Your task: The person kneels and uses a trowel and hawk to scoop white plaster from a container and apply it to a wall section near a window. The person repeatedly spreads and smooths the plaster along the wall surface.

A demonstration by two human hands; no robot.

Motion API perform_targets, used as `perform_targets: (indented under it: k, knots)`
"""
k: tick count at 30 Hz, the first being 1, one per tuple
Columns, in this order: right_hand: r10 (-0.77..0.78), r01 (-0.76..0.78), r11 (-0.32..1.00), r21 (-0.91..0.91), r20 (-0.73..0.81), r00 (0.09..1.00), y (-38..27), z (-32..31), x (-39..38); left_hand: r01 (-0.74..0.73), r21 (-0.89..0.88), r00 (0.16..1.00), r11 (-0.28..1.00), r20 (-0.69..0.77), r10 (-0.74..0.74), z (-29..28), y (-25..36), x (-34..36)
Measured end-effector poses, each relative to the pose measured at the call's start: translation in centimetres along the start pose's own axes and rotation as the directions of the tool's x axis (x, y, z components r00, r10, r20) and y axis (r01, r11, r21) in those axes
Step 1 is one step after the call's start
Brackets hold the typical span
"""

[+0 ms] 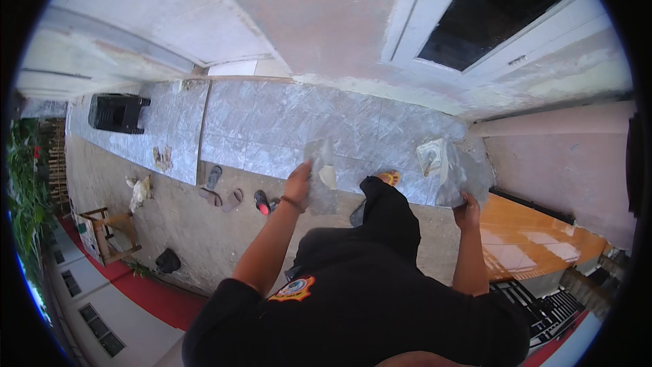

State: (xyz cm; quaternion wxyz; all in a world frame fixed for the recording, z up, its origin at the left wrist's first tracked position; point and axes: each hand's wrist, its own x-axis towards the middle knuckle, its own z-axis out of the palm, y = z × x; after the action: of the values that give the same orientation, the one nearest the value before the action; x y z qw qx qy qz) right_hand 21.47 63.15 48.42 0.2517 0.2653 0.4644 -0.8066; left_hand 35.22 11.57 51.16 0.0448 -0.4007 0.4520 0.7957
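My left hand (297,183) grips the edge of a flat grey piece (322,194), its fingers closed on it. The piece looks like a tile or a stiff sheet; I cannot tell which. A pale cream patch (328,177) shows on its face. Off to the right, my right hand (466,213) pinches the lower edge of another grey flat piece (468,173). Beside that piece is a squarish white object (430,157), perhaps a container, partly covered. My knee is bent over the edge of the grey tiled step (272,112), with a yellow sandal (390,177) beyond it.
Several loose shoes and sandals (234,199) lie on the concrete floor. A black plastic stool (117,113) stands at the far left, a wooden stool (112,236) nearer. A whitish bag or cloth (140,192) lies between. Orange tiles (536,238) are at the right; walls and doors run behind.
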Motion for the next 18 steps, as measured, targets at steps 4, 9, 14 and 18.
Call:
perform_targets:
  k: [4, 9, 14, 18]
  knots:
    - [0.062, -0.054, 0.996, -0.065, 0.121, 0.991, 4.4, 9.6, 1.7, -0.089, -0.345, 0.990, 0.934, -0.137, 0.044, -10.0, -1.9, -10.4]
    - [0.190, -0.156, 0.980, -0.126, 0.339, 0.921, 18.4, 24.8, -3.1, -0.350, -0.496, 0.922, 0.795, -0.335, 0.197, -22.7, -6.2, -24.5]
    - [0.464, -0.332, 0.886, -0.324, 0.587, 0.664, 34.4, 41.5, -12.1, -0.634, -0.525, 0.722, 0.567, -0.664, 0.193, -34.9, -9.6, -38.2]
    - [0.597, -0.329, 0.798, -0.505, 0.583, 0.551, 42.0, 52.6, -16.0, -0.781, -0.424, 0.567, 0.459, -0.789, 0.237, -41.5, -7.9, -44.8]
